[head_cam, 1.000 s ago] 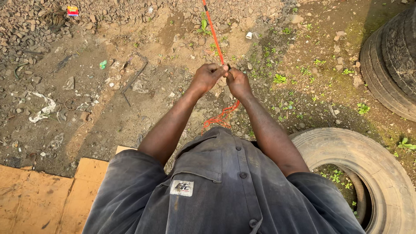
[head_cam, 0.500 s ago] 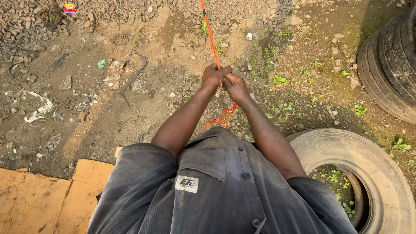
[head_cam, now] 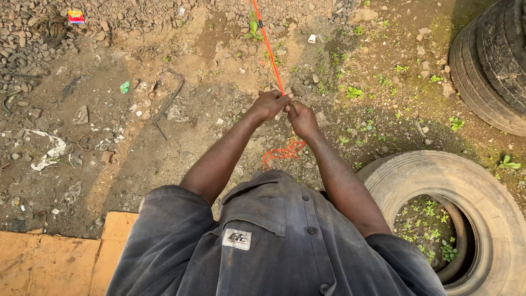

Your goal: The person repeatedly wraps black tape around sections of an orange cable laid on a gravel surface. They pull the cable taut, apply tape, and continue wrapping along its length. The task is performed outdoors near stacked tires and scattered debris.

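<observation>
While both arms are stretched out ahead of the body, the left hand (head_cam: 268, 104) and the right hand (head_cam: 301, 118) meet just in front of the person, touching each other at the fingertips. Each hand is closed around an orange cord (head_cam: 267, 41). The left hand's fingers are curled into a fist on it; the right hand's fingers are pressed together on it just beside the left. The cord runs taut from the hands away across the ground to the upper edge of the view, where a dark band or knot sits on it. Below the hands, a slack tangle of the same cord (head_cam: 284, 152) lies on the soil, close to the person's chest.

Ground condition: bare, damp earth with scattered stones, gravel (head_cam: 33, 33) towards the upper left, small green weeds (head_cam: 353, 92) to the right of the cord, and litter, including torn white scraps (head_cam: 49, 153), a green fragment (head_cam: 125, 86), a small white cap-like piece (head_cam: 311, 38) and a red and yellow wrapper (head_cam: 75, 16).

A worn tyre (head_cam: 438, 175) lies flat at the person's right, with weeds growing inside its opening. More tyres (head_cam: 493, 60) are stacked at the upper right. Orange-brown boards (head_cam: 49, 263) lie at the lower left.

The person wears a dark grey work shirt (head_cam: 274, 241) with buttons and a chest patch.
</observation>
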